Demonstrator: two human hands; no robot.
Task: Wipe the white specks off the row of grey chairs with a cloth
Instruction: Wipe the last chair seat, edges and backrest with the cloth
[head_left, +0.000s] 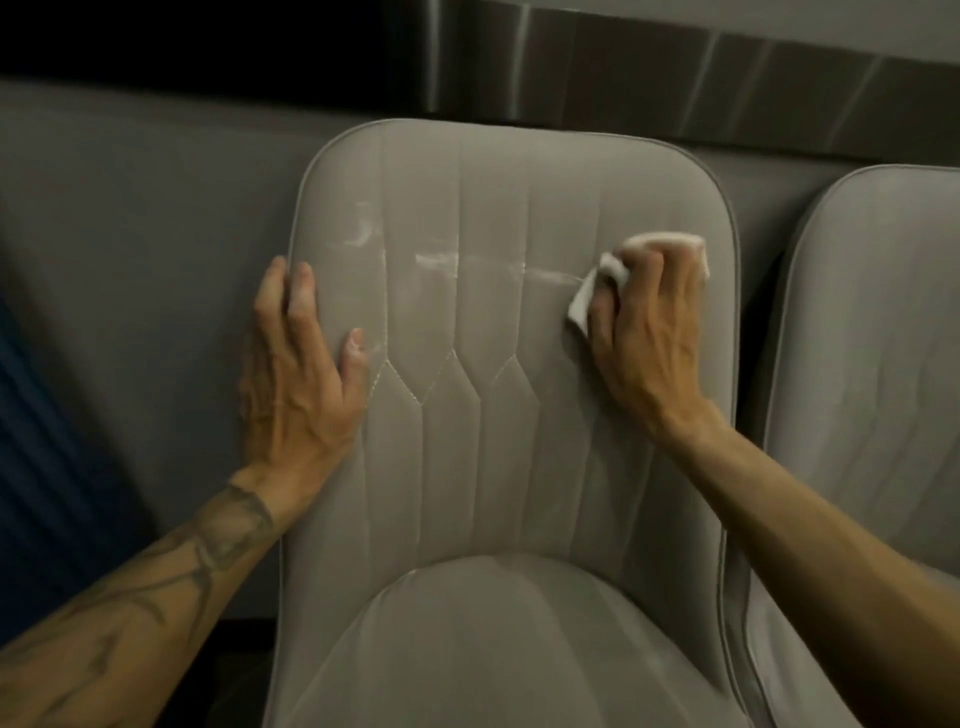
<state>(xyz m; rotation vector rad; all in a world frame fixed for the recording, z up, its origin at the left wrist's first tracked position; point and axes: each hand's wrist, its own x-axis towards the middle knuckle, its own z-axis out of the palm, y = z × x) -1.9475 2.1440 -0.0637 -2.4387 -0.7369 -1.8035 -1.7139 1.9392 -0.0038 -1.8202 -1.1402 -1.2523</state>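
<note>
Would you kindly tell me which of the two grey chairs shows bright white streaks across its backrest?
The centre chair, which the left hand rests on; streaks run toward the cloth. The right-edge chair shows none so bright.

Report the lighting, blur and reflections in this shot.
Head view: dim, warm light; grey stitched fabric chair back fairly sharp, white smears readable; crumpled white cloth in the right hand slightly soft; streaky reflections on the brushed metal strip above.

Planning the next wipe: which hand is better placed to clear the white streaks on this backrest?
Right. The right hand grips the cloth beside the streaks; the left hand holds no cloth and rests on the backrest edge.
</note>
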